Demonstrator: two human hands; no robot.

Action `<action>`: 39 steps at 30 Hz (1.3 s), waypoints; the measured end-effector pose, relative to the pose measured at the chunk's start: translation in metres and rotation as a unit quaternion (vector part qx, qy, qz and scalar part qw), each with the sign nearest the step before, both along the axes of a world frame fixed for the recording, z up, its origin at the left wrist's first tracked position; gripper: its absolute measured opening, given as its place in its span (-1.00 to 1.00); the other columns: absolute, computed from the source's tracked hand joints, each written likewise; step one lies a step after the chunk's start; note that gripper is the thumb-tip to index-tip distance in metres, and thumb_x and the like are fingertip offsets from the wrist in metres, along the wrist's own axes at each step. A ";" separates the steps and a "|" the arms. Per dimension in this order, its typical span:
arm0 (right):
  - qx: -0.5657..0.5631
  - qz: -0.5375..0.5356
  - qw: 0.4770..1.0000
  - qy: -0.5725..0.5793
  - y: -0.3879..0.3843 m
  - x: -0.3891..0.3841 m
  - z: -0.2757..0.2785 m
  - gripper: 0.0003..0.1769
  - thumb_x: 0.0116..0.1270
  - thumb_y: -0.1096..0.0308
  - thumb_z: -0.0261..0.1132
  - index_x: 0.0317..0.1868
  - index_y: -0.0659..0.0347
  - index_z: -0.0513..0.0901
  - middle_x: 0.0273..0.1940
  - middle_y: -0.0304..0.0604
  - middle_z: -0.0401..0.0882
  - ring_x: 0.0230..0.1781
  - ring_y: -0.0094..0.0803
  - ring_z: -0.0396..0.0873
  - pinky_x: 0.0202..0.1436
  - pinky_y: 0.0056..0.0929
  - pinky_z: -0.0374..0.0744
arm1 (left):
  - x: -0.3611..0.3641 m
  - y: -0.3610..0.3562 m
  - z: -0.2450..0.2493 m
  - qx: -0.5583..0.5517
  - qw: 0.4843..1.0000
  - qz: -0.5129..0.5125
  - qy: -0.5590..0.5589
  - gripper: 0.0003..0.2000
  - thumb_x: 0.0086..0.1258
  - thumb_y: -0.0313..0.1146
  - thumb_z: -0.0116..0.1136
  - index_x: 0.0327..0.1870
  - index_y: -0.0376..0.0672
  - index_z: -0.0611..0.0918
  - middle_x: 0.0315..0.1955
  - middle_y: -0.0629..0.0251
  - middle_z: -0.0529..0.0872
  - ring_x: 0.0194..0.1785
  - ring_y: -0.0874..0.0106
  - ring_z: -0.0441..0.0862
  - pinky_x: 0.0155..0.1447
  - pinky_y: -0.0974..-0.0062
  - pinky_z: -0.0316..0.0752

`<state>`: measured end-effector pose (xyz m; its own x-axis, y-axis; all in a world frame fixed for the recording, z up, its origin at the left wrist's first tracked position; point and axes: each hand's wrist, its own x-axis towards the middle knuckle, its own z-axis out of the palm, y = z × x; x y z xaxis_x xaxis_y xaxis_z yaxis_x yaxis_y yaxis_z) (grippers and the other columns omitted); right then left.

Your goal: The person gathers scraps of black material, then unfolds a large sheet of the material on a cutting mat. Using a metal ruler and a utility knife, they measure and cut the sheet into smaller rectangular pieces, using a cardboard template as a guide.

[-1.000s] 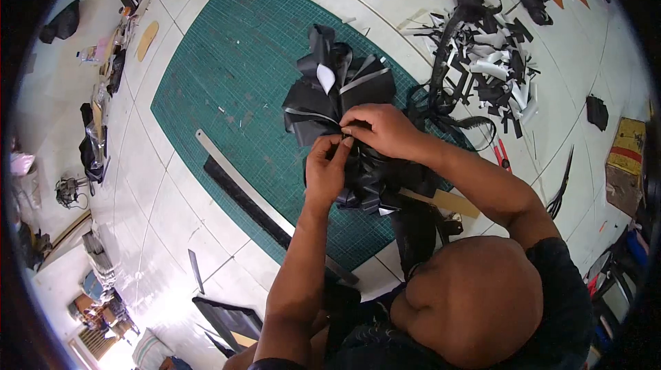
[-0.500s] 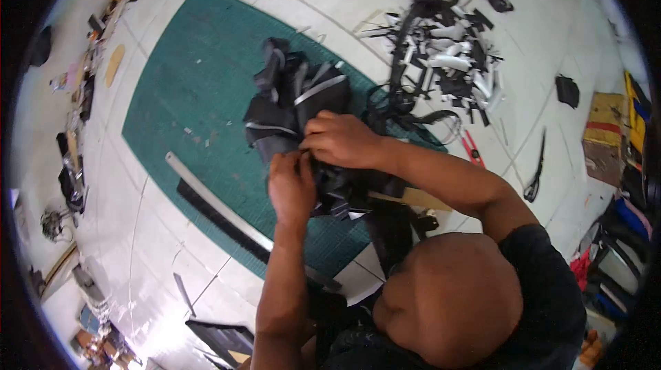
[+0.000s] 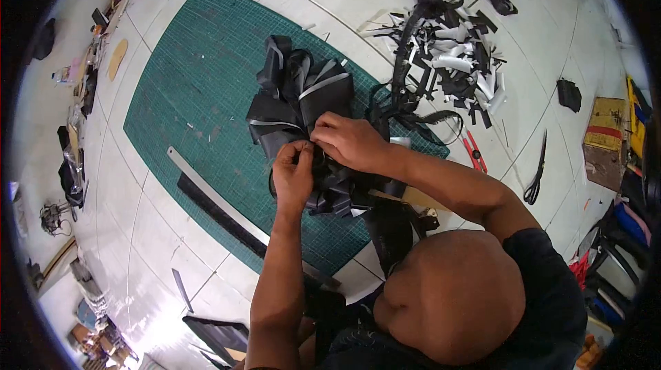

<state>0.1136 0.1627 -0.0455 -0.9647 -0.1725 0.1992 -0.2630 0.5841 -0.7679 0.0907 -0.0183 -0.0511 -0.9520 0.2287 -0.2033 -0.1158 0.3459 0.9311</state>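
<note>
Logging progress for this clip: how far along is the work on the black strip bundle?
Done: black and white offcuts lie heaped beyond the green cutting mat, so cutting looks largely finished. In hand: the left hand and right hand pinch the middle of the bundle of glossy black strips on the mat. Left: probably securing that middle; no fastening shows.

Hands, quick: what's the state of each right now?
Left hand: fingers closed, pinching the black fabric bundle.
Right hand: fingers closed on the same bundle.
</note>
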 end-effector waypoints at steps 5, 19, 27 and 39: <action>0.018 0.072 0.995 0.062 0.017 -0.012 0.001 -0.85 0.23 0.32 0.35 -0.25 0.20 0.65 -0.19 -0.14 0.56 -0.21 -0.11 0.66 -0.18 -0.17 0.65 | -0.001 0.006 0.023 -0.103 0.990 -0.069 0.067 -0.86 0.45 -0.42 0.19 -0.19 -0.31 0.70 -0.36 0.21 0.68 -0.24 0.41 0.61 -0.11 0.47 0.46; 0.102 0.052 0.989 0.093 0.030 0.000 -0.014 -0.85 0.16 0.30 0.35 -0.33 0.13 0.56 -0.26 -0.21 0.49 -0.23 -0.18 0.57 -0.23 -0.16 0.54 | 0.010 -0.008 0.002 -0.188 0.976 -0.014 0.112 -0.82 0.39 -0.35 0.26 -0.30 -0.31 0.67 -0.49 0.04 0.68 -0.43 0.17 0.64 -0.26 0.29 0.50; -0.150 -0.501 0.849 -0.078 0.244 0.160 -0.050 -0.80 0.29 0.60 0.21 -0.10 0.19 0.49 -0.19 -0.21 0.59 -0.12 -0.40 0.54 -0.11 -0.41 0.54 | -0.017 -0.024 0.090 -0.247 0.963 -0.111 0.002 -0.85 0.38 -0.36 0.27 -0.21 -0.26 0.64 -0.53 0.23 0.66 -0.44 0.51 0.59 -0.33 0.48 0.45; 0.232 -0.686 0.664 -0.185 0.300 0.449 -0.056 -0.55 0.18 0.36 0.28 0.04 0.45 0.50 -0.03 0.26 0.55 0.04 0.15 0.51 0.10 0.02 0.52 | -0.025 -0.010 0.113 0.070 0.975 -0.148 -0.152 -0.90 0.48 -0.45 0.15 -0.08 -0.23 0.64 -0.25 0.37 0.72 -0.19 0.54 0.63 -0.10 0.56 0.50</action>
<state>0.5623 0.4627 -0.1018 -0.2443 0.9600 0.1369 0.9186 0.2743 -0.2844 0.0655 -0.0285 0.0618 -0.7407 0.5296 -0.4133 -0.3094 0.2773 0.9096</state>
